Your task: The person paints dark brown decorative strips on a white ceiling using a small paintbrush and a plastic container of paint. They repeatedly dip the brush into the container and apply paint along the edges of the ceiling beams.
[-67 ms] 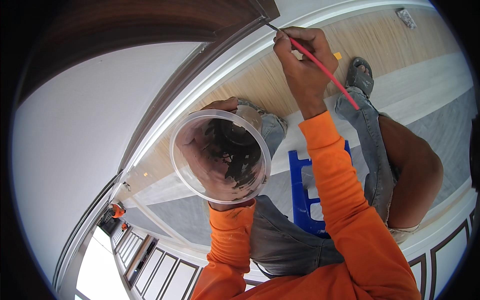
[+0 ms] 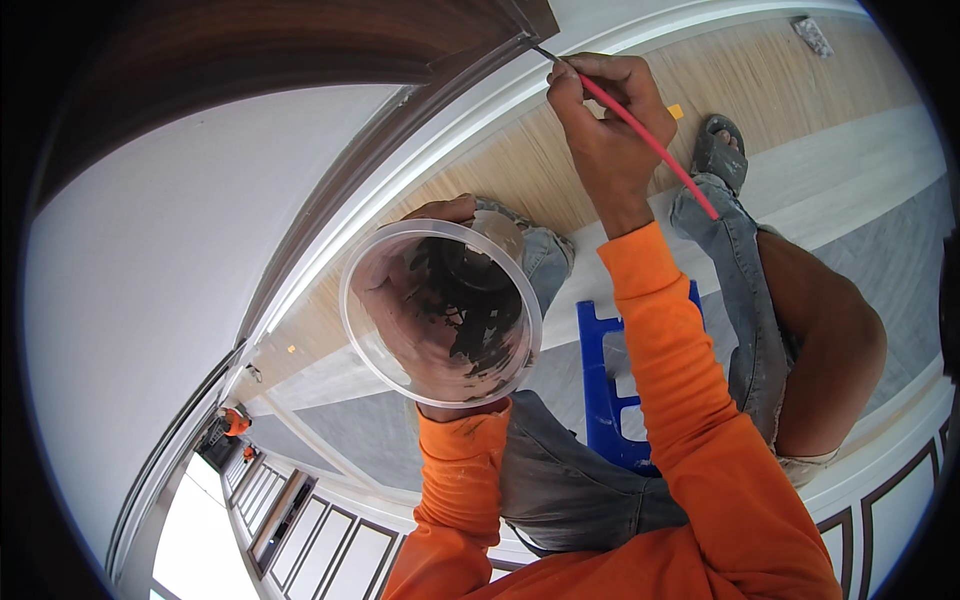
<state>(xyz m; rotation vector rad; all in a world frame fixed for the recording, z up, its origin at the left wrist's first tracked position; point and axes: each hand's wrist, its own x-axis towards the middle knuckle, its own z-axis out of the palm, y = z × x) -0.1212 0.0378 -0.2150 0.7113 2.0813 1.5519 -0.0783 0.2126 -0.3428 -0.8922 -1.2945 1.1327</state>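
My left hand (image 2: 447, 209) is wrapped round a clear plastic tub (image 2: 352, 262), tilted so its round mouth faces up toward me. Dark brown paint smears its bottom and inner wall, and part of the hand shows through the plastic. My right hand (image 2: 615, 120) pinches a thin paintbrush with a red handle (image 2: 665, 155). The brush's dark tip meets the corner of the dark brown wood trim (image 2: 480, 52), by the white wall edge. Whether there is paint on the bristles is too small to tell.
A blue plastic stool (image 2: 600, 400) stands between my legs. My sandalled foot (image 2: 718, 155) rests on the wood-look floor (image 2: 780, 90). A small speckled block (image 2: 812, 37) and a yellow piece (image 2: 675, 112) lie farther off. A person in orange (image 2: 236, 421) is far left.
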